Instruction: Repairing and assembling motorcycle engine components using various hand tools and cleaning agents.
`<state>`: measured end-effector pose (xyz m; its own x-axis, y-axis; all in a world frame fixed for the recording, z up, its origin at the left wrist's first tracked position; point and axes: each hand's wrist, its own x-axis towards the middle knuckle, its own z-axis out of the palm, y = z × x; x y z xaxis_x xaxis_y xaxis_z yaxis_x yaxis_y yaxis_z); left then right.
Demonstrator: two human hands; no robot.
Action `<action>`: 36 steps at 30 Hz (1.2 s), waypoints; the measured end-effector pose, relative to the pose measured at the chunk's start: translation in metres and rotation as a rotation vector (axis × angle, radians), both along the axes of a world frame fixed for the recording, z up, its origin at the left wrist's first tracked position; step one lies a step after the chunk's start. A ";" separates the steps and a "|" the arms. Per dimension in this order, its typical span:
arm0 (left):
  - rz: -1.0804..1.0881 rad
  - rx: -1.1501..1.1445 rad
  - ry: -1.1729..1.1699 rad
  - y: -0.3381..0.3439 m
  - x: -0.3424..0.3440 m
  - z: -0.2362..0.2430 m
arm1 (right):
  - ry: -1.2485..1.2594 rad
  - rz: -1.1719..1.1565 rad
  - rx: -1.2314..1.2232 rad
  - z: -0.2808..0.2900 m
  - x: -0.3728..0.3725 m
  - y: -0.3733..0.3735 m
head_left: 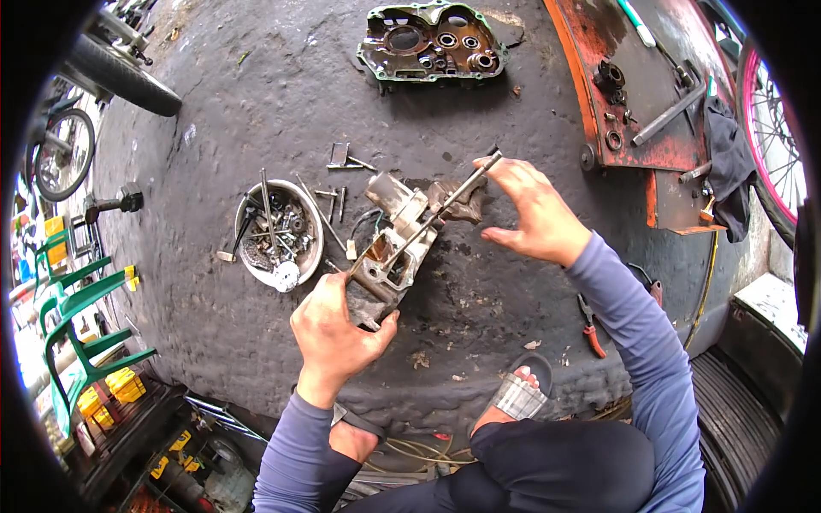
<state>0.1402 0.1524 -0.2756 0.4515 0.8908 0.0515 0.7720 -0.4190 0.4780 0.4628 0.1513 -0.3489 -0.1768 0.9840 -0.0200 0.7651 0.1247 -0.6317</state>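
Note:
A grey metal engine casing [402, 244], smeared with grease, sits on the dark ground in front of me, tilted. My left hand [335, 329] is closed around its near lower end, thumb on the right side. Across the casing a long thin metal rod [457, 190] slants up to the right. By the rod's upper end is my right hand [537, 212], its thumb spread away from the fingers; whether the fingertips touch the rod I cannot tell. A rough brownish metal piece [462, 203] lies behind the rod, partly covered by it.
Left of the casing stands a round bowl [319, 250] of bolts and small parts. An open crankcase half [432, 43] lies at the far side. A red metal tray [637, 154] with tools is at right; red-handled pliers [590, 329] lie nearer. Green plastic chairs [85, 299] stand left.

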 end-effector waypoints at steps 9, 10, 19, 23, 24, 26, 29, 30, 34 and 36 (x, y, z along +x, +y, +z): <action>0.003 -0.137 0.356 -0.002 0.005 0.024 | -0.061 -0.075 -0.090 -0.010 -0.011 -0.021; 0.021 -0.181 0.422 -0.002 0.009 0.032 | -0.039 -0.103 -0.113 -0.008 -0.011 -0.029; 0.004 -0.006 0.413 -0.011 0.011 0.032 | 0.003 -0.307 -0.239 0.004 0.022 -0.107; -0.035 0.069 0.278 -0.011 -0.002 0.045 | 0.013 -0.317 -0.256 0.008 0.037 -0.125; -0.088 0.102 0.206 -0.011 -0.013 0.057 | 0.030 -0.315 -0.261 0.012 0.039 -0.124; -0.296 0.161 0.138 -0.010 -0.056 0.082 | 0.115 -0.185 -0.415 0.031 0.047 -0.118; -0.524 0.032 0.283 -0.016 -0.134 0.127 | 0.454 -0.113 -1.006 0.055 0.083 -0.130; -0.531 -0.064 0.376 -0.020 -0.170 0.150 | 0.486 -0.225 -1.171 0.063 0.086 -0.136; 0.221 -0.350 0.432 -0.069 -0.365 0.283 | -0.013 -0.308 -1.280 0.109 0.051 -0.106; 0.683 -0.207 0.221 -0.117 -0.440 0.300 | -0.399 -0.291 -0.597 0.155 0.134 -0.114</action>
<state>-0.2995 0.0358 0.0247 -0.2256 0.9583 -0.1751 0.9154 0.2701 0.2985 0.5970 0.0373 -0.1940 0.2187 0.7921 -0.5699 0.8987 -0.3911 -0.1986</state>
